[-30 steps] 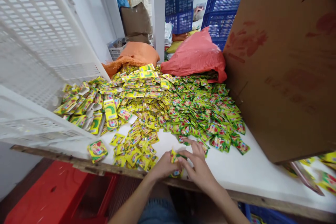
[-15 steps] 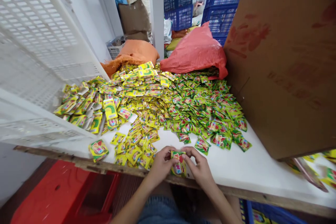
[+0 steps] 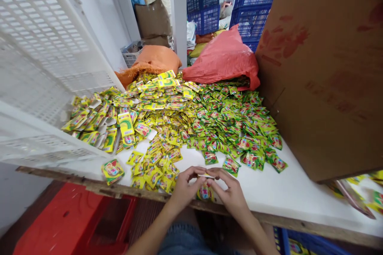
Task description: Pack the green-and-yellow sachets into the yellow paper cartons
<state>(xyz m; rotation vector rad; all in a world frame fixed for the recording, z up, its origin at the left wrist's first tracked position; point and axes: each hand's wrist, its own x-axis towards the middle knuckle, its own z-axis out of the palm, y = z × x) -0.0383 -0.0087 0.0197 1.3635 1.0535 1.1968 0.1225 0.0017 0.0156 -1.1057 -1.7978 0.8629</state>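
Note:
My left hand (image 3: 184, 187) and my right hand (image 3: 229, 191) meet at the near edge of the white table (image 3: 287, 195). Together they grip a small stack of sachets (image 3: 205, 191), fingertips pinched along its top edge. Just left of my left hand lies a loose cluster of yellow sachets (image 3: 155, 167). Beyond the hands spreads a big pile of green and yellow sachets (image 3: 209, 119), greener on the right, yellower at the back left.
A tilted white plastic crate (image 3: 44, 67) stands on the left, and a large cardboard box (image 3: 326, 67) on the right. Red (image 3: 223, 59) and orange (image 3: 154, 61) bags lie behind the pile, with blue crates (image 3: 254, 4) further back. A red stool (image 3: 68, 223) sits below the table.
My right hand came back from the green sachets to meet my left hand. The stack in both hands turned upright, then sank lower between the fingers.

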